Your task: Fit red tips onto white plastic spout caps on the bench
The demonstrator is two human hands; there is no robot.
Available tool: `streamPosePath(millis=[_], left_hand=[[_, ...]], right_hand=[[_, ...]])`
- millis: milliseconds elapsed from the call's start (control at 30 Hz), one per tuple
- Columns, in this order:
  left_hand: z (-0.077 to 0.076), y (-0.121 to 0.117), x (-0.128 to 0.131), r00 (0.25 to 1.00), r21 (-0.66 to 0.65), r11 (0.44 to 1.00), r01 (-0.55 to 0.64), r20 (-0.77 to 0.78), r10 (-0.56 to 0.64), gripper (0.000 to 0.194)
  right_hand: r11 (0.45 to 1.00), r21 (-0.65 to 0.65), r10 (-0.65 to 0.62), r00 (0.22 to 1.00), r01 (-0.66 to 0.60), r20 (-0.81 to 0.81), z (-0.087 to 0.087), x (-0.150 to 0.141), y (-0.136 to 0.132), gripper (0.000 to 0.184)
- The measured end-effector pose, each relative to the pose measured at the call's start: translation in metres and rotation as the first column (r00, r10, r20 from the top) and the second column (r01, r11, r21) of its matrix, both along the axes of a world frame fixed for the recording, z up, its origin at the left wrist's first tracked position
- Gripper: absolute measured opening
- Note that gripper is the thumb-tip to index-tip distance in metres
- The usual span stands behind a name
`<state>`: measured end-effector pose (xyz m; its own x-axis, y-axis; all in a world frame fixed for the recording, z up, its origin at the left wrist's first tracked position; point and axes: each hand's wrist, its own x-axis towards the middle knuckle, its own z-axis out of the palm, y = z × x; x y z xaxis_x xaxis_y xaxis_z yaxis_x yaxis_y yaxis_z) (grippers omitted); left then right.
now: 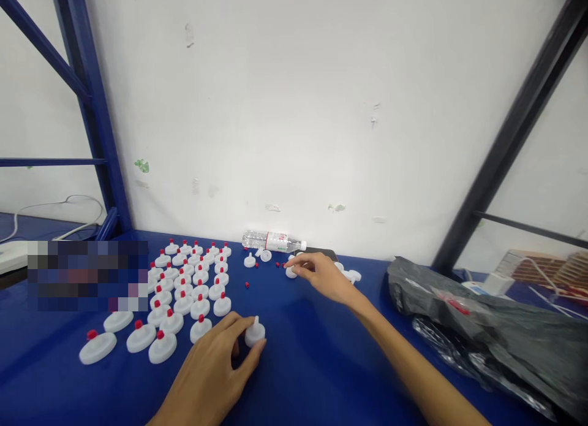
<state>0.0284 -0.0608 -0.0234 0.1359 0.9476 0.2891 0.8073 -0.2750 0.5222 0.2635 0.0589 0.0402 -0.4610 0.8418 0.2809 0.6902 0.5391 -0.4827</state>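
- Left hand (215,358): thumb and index finger set on opposite sides of a bare-spouted cap (255,336), clamped on its round base; the cap stands upright on the blue tabletop (298,365), its narrow white spout pointing up and bearing no red tip
- Right hand (319,274): extended farther across the tabletop, thumb and index finger close to one another, just beside a white cap (291,273) and a few loose red tips (277,264); whether the fingertips grip anything cannot be told
- Red-tipped caps (182,302): a large group to the left of the hands, white discs standing in rough rows, each visible spout topped in red; the nearest ones lie just beside the left hand
- Middle of the tabletop: a single red tip (247,285) apart from the others; behind it, an upright spouted cap (249,261) near a tilted white disc (265,255)
- Rear edge: a clear bottle (278,241) on its side near the wall (285,107), its white lid toward the right
- Right side: further white pieces (353,276) just beyond the right wrist; a dark plastic bag (487,334) well apart from both hands
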Motion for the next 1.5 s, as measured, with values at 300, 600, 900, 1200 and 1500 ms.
streamPosePath(millis=[300,600,900,1200,1500], left_hand=[[0.002,-0.002,0.000,0.999,-0.098,0.995,0.032,0.018,-0.031,0.031],[0.005,-0.003,0.004,0.999,-0.126,0.991,0.032,0.042,-0.027,0.033],[0.008,-0.006,0.003,0.996,-0.124,0.992,0.030,0.088,-0.019,0.035],[0.010,-0.006,0.005,0.999,-0.131,0.991,-0.026,0.023,0.029,0.028],[0.002,-0.010,-0.001,0.994,-0.145,0.987,-0.071,-0.093,0.058,0.029]], right_hand=[[0.689,-0.394,0.325,0.744,-0.609,-0.584,-0.008,-0.040,-0.033,0.025],[0.589,-0.465,0.274,0.705,-0.661,-0.654,-0.023,-0.041,-0.030,0.032],[0.627,-0.453,0.299,0.733,-0.634,-0.611,-0.022,-0.041,-0.030,0.032],[0.626,-0.505,0.276,0.775,-0.594,-0.569,-0.019,-0.038,-0.032,0.034],[0.712,-0.462,0.337,0.834,-0.529,-0.436,-0.028,-0.046,-0.034,0.034]])
